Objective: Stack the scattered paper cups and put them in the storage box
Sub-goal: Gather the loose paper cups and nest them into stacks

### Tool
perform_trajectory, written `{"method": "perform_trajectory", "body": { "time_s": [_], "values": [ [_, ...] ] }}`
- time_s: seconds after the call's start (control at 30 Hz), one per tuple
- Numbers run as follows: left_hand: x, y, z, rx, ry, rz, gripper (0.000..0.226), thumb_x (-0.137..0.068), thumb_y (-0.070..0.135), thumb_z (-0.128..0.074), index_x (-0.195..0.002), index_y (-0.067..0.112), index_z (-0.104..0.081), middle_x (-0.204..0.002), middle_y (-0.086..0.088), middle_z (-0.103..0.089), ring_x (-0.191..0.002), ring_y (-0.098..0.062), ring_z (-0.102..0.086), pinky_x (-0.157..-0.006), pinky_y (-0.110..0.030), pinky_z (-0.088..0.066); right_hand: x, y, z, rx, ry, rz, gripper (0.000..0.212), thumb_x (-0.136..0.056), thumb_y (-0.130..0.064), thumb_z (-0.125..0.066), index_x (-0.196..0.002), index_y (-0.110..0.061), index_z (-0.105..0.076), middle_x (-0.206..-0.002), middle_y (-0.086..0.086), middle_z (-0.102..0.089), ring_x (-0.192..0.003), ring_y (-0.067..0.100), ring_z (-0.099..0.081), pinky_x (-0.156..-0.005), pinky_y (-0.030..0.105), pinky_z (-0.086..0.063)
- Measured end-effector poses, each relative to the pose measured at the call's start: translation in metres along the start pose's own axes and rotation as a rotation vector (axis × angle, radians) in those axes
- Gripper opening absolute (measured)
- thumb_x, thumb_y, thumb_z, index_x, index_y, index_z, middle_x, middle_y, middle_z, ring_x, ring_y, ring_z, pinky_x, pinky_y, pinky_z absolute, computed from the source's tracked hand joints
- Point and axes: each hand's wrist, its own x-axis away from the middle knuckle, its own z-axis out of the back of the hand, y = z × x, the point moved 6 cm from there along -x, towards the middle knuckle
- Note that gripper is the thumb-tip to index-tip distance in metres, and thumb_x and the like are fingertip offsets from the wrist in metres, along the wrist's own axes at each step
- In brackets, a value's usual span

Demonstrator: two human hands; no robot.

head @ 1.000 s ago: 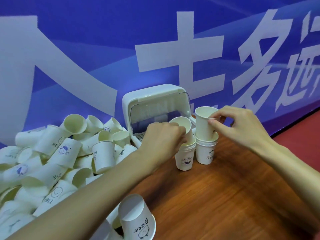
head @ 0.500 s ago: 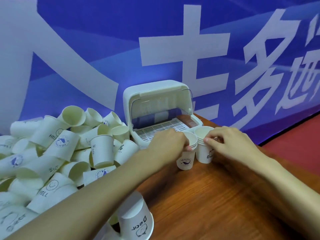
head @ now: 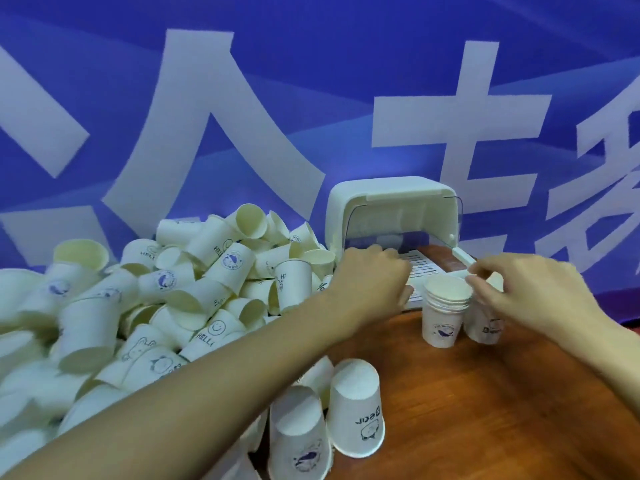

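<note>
Big pile of loose cups [head: 173, 289] on my left, lying every which way, plenty yet to nest. Storage box [head: 391, 202] at the back of the worktop [head: 485, 410], lid up, opening towards me. Just before it stand the left stack [head: 443, 323] and right stack [head: 485, 329], upright, long axis vertical, mouths up. My left grip [head: 374, 282] is loosely curled, holding nothing; my right grip [head: 530, 292] is narrow and looks pinched on the right stack's rim. This is the stacking step; next, I reckon, nest one stack into the other squarely.
</note>
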Motion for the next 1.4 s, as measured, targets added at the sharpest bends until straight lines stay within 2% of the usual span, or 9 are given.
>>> {"method": "perform_trajectory", "body": {
  "time_s": [0.17, 0.27, 0.5, 0.7, 0.83, 0.97, 1.1, 1.23, 1.4],
  "values": [
    [0.061, -0.080, 0.025, -0.067, -0.024, 0.136, 0.028, -0.094, 0.042, -0.045, -0.105, 0.023, -0.062, -0.094, 0.004, -0.064, -0.086, -0.023, -0.063, -0.057, -0.030, -0.038, -0.017, -0.095, -0.001, -0.171, -0.099, 0.215, 0.026, -0.092, -0.058, -0.054, -0.108, -0.044, -0.068, -0.098, -0.020, -0.070, -0.077, 0.002, -0.057, -0.060, 0.020, -0.048],
    [0.110, -0.135, 0.047, -0.140, -0.018, 0.251, 0.028, -0.094, 0.041, -0.043, -0.110, 0.026, -0.061, -0.097, 0.005, -0.066, -0.086, -0.021, -0.063, -0.056, -0.028, -0.040, -0.032, -0.160, 0.003, -0.237, -0.105, 0.327, 0.029, -0.092, -0.058, -0.052, -0.112, -0.043, -0.067, -0.099, -0.022, -0.069, -0.081, 0.004, -0.062, -0.068, 0.031, -0.057],
    [0.238, -0.248, 0.088, -0.273, -0.110, 0.515, 0.031, -0.095, 0.043, -0.047, -0.118, 0.032, -0.062, -0.108, 0.008, -0.066, -0.094, -0.020, -0.064, -0.065, -0.031, -0.049, -0.058, -0.317, 0.025, -0.287, -0.105, 0.605, 0.024, -0.095, -0.052, -0.047, -0.106, -0.040, -0.066, -0.090, -0.024, -0.059, -0.079, 0.005, -0.052, -0.065, 0.031, -0.041],
    [0.316, -0.305, 0.075, -0.109, -0.215, 0.811, 0.050, -0.090, 0.062, -0.051, -0.132, 0.035, -0.052, -0.130, 0.010, -0.059, -0.094, -0.016, -0.061, -0.060, -0.027, -0.036, -0.058, -0.411, 0.027, -0.251, -0.088, 0.732, 0.045, -0.093, -0.063, -0.041, -0.129, -0.039, -0.055, -0.126, -0.018, -0.059, -0.099, 0.013, -0.066, -0.072, 0.033, -0.045],
    [0.323, -0.312, 0.058, 0.062, -0.204, 0.824, 0.046, -0.090, 0.055, -0.057, -0.132, 0.038, -0.052, -0.135, 0.010, -0.056, -0.110, -0.019, -0.060, -0.082, -0.038, -0.051, -0.052, -0.435, 0.023, -0.073, -0.038, 0.738, 0.037, -0.093, -0.058, -0.040, -0.112, -0.033, -0.059, -0.107, -0.010, -0.060, -0.079, 0.017, -0.066, -0.059, 0.031, -0.044],
    [0.318, -0.310, 0.052, 0.105, -0.140, 0.804, 0.040, -0.091, 0.052, -0.056, -0.128, 0.038, -0.054, -0.129, 0.011, -0.057, -0.107, -0.019, -0.059, -0.066, -0.031, -0.033, -0.053, -0.433, 0.036, -0.046, 0.130, 0.718, 0.020, -0.089, -0.025, -0.056, -0.069, -0.024, -0.056, -0.066, -0.007, -0.045, -0.057, 0.020, -0.053, -0.047, 0.028, -0.037],
    [0.315, -0.304, 0.045, 0.127, -0.131, 0.778, 0.049, -0.091, 0.051, -0.058, -0.136, 0.034, -0.048, -0.133, 0.009, -0.053, -0.106, -0.021, -0.060, -0.071, -0.032, -0.037, -0.060, -0.418, 0.054, -0.268, 0.210, 0.627, 0.015, -0.093, -0.026, -0.057, -0.091, -0.029, -0.071, -0.075, -0.009, -0.066, -0.070, 0.019, -0.064, -0.051, 0.029, -0.044],
    [0.308, -0.298, 0.047, 0.236, -0.095, 0.788, 0.053, -0.090, 0.044, -0.063, -0.139, 0.030, -0.046, -0.131, 0.006, -0.049, -0.110, -0.022, -0.057, -0.087, -0.042, -0.048, -0.067, -0.414, 0.051, -0.626, -0.054, 0.519, 0.009, -0.092, -0.026, -0.063, -0.098, -0.032, -0.060, -0.089, -0.014, -0.070, -0.076, 0.007, -0.063, -0.063, 0.031, -0.051],
    [0.290, -0.290, 0.064, 0.303, -0.039, 0.704, 0.027, -0.091, 0.034, -0.066, -0.117, 0.026, -0.065, -0.107, 0.010, -0.051, -0.092, -0.014, -0.056, -0.080, -0.034, -0.050, -0.064, -0.410, 0.036, -0.771, -0.249, 0.464, 0.007, -0.093, -0.028, -0.065, -0.086, -0.028, -0.066, -0.078, -0.017, -0.065, -0.056, -0.002, -0.062, -0.047, 0.012, -0.042]
  ]
}}
